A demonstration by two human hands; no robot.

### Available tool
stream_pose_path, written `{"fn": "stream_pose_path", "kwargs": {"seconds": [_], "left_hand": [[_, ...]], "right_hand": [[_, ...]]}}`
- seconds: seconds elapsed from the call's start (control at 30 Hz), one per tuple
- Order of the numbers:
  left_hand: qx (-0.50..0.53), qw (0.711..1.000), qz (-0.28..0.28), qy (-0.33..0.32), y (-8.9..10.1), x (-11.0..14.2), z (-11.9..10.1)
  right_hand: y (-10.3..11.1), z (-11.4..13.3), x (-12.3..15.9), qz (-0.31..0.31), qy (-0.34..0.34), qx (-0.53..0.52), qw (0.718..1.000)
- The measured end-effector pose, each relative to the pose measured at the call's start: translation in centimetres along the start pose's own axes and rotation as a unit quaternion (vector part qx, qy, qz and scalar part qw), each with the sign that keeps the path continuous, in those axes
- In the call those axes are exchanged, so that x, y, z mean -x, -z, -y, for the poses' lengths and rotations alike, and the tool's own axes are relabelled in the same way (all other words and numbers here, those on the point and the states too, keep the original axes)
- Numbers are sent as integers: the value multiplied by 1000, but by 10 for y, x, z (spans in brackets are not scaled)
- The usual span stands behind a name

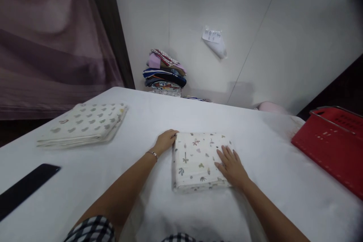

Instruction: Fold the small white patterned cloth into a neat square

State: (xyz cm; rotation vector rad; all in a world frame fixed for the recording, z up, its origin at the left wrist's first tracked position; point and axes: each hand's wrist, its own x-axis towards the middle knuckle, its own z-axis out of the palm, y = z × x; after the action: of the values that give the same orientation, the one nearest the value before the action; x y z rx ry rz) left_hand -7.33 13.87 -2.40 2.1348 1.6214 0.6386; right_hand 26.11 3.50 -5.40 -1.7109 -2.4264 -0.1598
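A folded white cloth (pixel 198 162) with small printed plants and starfish-like shapes lies on the white table in front of me. At its far left corner, my left hand (pixel 166 140) has its fingers bent together on the cloth's edge; the thumb is mostly hidden. My right hand (pixel 231 168) rests flat on the right part of the same cloth, its fingers spread. Farther left on the table lies another folded white cloth (pixel 87 123), printed with grey-green shapes, apart from both hands.
A red plastic basket (pixel 326 140) with a metal handle stands at the right of the white table (pixel 136 109). A dark flat object (pixel 28 189) lies at the left. Beyond the far edge is a stack of folded fabrics (pixel 165 70) by the wall, which bears a paper note (pixel 212 38).
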Motion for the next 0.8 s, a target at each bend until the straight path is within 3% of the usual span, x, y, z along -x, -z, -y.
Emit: {"fn": "stream_pose_path", "kwargs": {"seconds": [0.17,0.3,0.4,0.43,0.5,0.53,0.6,0.7,0.8], "left_hand": [[-20,998,-35,51,-3,-3,0],[11,998,4,59,4,-6,4],[32,994,-23,105,10,-1,-9],[25,993,-49,100,9,3,-18],[-10,997,-73,15,1,17,-37],[-33,997,-58,-42,-6,25,-47],[-87,991,-34,-95,-23,40,-60],[-131,986,10,-102,-45,54,-65],[-148,985,26,-88,-52,57,-62]], "right_hand": [[2,0,-1,12,-1,-5,1000],[7,2,-2,28,-9,-10,1000],[10,4,-4,40,-18,-14,999],[11,5,-4,44,-21,-15,999],[14,6,-4,57,-26,-16,998],[17,7,-5,67,-30,-18,997],[25,9,-9,97,-41,-26,994],[40,14,-23,116,-52,-40,991],[49,13,-46,57,-31,-36,997]]}}
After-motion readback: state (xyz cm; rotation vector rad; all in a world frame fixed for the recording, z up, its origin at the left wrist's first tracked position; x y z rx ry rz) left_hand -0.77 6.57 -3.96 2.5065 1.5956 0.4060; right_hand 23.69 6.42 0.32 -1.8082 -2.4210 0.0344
